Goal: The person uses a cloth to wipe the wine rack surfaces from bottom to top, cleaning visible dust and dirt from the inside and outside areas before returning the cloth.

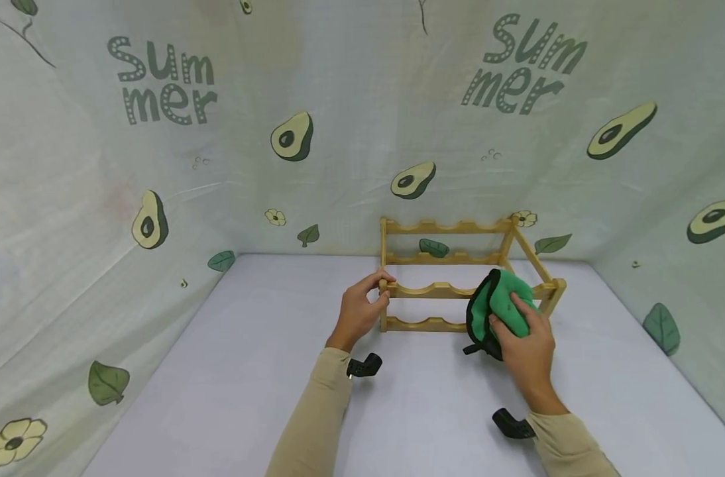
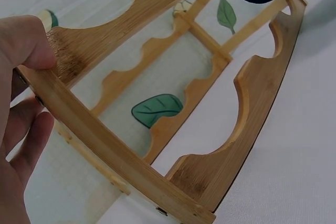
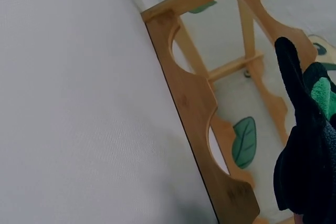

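The wooden rack [image 1: 439, 290] stands on the white table [image 1: 231, 384], its grained rails scalloped, probably to cradle round things. At its front left corner the left hand [image 1: 358, 310] pinches the upper rail's end, seemingly to steady it. Toward the rack's right end, the right hand [image 1: 526, 348] grips a bunched, plush green cloth [image 1: 508, 295] with dark edging; whether it presses the wood is unclear.

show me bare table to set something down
Free: white table left of the left sleeve, and right of the right hand up to the printed wall. Crowded: front of the wooden rack, by the left hand and green cloth.
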Action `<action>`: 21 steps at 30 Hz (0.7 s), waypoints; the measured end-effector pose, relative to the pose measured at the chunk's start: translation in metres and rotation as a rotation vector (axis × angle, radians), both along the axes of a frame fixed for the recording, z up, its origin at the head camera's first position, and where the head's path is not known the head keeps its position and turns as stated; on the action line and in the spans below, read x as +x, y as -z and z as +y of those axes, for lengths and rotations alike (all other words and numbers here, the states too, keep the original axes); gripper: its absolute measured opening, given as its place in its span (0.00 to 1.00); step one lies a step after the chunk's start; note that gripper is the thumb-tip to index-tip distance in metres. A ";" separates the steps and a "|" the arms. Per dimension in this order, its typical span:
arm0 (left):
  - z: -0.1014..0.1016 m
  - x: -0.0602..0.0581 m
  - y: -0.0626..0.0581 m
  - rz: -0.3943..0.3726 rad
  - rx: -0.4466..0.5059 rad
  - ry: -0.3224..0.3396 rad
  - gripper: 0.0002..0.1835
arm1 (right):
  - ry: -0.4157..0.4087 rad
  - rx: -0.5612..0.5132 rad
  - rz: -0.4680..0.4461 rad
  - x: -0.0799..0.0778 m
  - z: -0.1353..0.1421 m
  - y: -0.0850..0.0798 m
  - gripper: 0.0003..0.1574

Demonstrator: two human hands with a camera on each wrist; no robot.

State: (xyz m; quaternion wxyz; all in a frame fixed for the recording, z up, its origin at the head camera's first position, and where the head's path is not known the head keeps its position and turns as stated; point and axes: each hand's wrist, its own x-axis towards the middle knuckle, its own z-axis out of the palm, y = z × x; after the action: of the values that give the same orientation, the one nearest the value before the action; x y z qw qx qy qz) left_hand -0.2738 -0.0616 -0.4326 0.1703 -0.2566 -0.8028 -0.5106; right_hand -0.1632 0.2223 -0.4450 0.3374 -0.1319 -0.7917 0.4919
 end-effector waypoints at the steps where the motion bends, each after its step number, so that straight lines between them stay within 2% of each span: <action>1: 0.000 0.000 0.000 -0.001 0.003 -0.001 0.12 | -0.001 0.010 0.011 -0.001 -0.001 0.000 0.36; 8: 0.002 0.001 0.000 -0.025 0.014 -0.007 0.12 | -0.017 0.026 0.106 -0.006 -0.015 0.003 0.38; 17: 0.002 0.004 0.006 -0.028 0.042 0.019 0.15 | -0.004 0.096 0.162 -0.007 -0.031 0.011 0.38; 21: 0.002 0.001 0.003 -0.002 0.054 0.026 0.15 | -0.054 0.112 0.187 -0.011 -0.042 0.009 0.38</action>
State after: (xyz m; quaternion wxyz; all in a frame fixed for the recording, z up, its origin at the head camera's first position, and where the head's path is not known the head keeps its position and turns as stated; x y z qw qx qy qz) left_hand -0.2729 -0.0598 -0.4360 0.1697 -0.2617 -0.7857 -0.5343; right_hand -0.1743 0.1805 -0.4544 0.4033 -0.0449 -0.7862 0.4660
